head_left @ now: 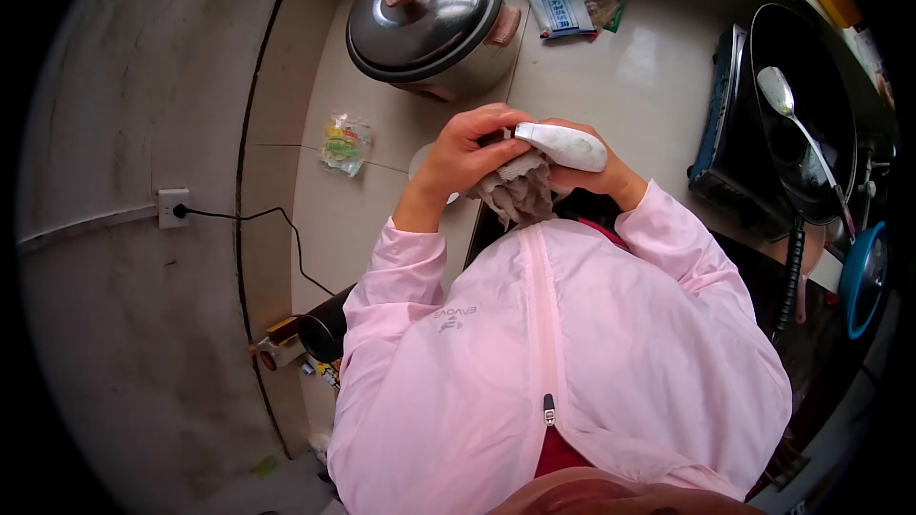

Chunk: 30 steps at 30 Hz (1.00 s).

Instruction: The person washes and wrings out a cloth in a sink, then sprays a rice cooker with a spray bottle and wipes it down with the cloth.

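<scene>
Near the middle of the view, a white bottle-like container lies tilted between my hands, its narrow end toward the left. The fingers of my left hand close round that narrow end. My right hand is wrapped round the wider part from behind and below. Under the container hangs a crumpled grey-brown cloth, pressed against my left hand's fingers. A pale round dish is partly hidden behind my left wrist.
A lidded rice cooker stands at the back left, with packets beside it. A plastic wrapper lies to the left. On the right, a black wok with a ladle sits on a stove, near a blue-rimmed lid.
</scene>
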Each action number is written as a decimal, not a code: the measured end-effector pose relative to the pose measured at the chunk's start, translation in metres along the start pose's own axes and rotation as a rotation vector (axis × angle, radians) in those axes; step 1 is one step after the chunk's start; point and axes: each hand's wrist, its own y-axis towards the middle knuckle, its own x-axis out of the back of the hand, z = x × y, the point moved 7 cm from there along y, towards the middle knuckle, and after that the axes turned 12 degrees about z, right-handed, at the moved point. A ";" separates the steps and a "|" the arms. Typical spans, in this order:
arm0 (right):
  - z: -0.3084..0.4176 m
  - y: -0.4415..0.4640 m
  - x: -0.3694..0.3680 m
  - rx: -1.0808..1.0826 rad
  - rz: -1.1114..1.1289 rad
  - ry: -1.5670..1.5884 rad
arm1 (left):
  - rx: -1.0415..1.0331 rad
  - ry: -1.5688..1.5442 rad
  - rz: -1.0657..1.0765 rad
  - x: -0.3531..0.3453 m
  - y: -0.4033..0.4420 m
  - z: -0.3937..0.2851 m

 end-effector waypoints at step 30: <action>-0.111 0.042 0.019 -0.031 -0.512 -0.217 | 0.485 0.054 -0.410 0.032 -0.095 0.113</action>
